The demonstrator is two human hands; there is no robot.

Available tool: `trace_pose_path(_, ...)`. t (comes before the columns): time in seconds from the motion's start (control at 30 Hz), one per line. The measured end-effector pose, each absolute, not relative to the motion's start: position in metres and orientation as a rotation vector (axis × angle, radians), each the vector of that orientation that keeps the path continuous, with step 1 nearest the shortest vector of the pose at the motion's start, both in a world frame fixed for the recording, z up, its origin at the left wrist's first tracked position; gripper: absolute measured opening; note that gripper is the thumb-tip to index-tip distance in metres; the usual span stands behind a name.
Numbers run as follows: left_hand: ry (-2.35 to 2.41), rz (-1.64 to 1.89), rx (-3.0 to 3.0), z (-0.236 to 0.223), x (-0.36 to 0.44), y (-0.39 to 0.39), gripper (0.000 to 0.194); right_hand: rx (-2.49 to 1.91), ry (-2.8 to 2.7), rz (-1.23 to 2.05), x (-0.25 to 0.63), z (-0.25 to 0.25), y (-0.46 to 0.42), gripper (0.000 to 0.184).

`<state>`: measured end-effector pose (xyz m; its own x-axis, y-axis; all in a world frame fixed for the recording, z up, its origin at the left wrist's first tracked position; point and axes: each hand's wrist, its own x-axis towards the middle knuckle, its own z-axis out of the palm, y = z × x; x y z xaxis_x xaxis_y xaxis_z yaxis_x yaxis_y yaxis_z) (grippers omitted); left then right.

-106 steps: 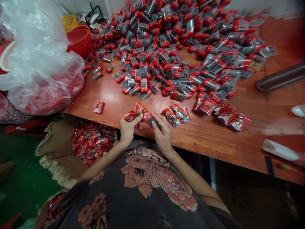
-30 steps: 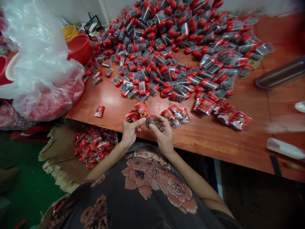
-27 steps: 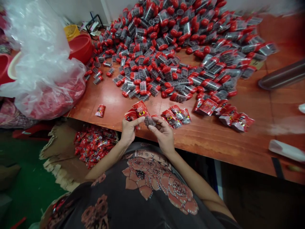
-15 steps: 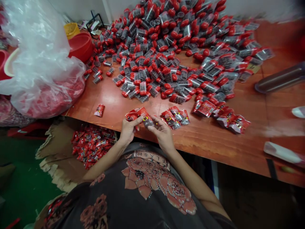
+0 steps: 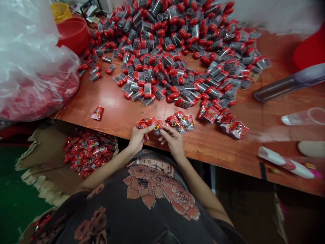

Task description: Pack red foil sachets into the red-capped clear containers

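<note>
My left hand [image 5: 137, 139] is closed round small red printed packets [image 5: 141, 124], its thumb lying across them. One packet [image 5: 156, 128] sticks out towards the right, between both hands. On that packet's right edge, the thumb and forefinger of my right hand [image 5: 175, 143] are pinched. Just beyond my right fingers, several similar packets [image 5: 175, 122] lie overlapping on the red-brown table [image 5: 119, 117]. A single packet [image 5: 97, 113] lies apart on the left.
A big heap of clear tubes with red caps [image 5: 162, 54] covers the table's back. More packets [image 5: 209, 113] lie right of centre. A clear plastic bag [image 5: 38, 67] bulges at left, beside a red basin [image 5: 72, 35]. Below the edge, a carton [image 5: 43, 162] holds many packets. Long tubes [image 5: 279, 88] lie at right.
The view has shifted to the right, so the table things sit further left. Both hands stay at the packet, which now shows less between the fingers.
</note>
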<state>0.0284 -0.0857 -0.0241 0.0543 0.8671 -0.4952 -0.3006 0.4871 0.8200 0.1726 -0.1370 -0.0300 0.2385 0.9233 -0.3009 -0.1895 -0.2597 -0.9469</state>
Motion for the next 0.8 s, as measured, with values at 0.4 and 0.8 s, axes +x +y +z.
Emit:
trace_pose_path(0.4,1.132,0.917,0.420,-0.019,0.038,-0.082,0.028,-1.543,-1.022,1.021,0.186,-0.035,-0.141,0.034)
trace_pose_path(0.8,0.955,0.891,0.190,-0.010,0.028,-0.072,0.017,-1.537,-1.435,0.759,0.166,-0.016,-0.129,0.031)
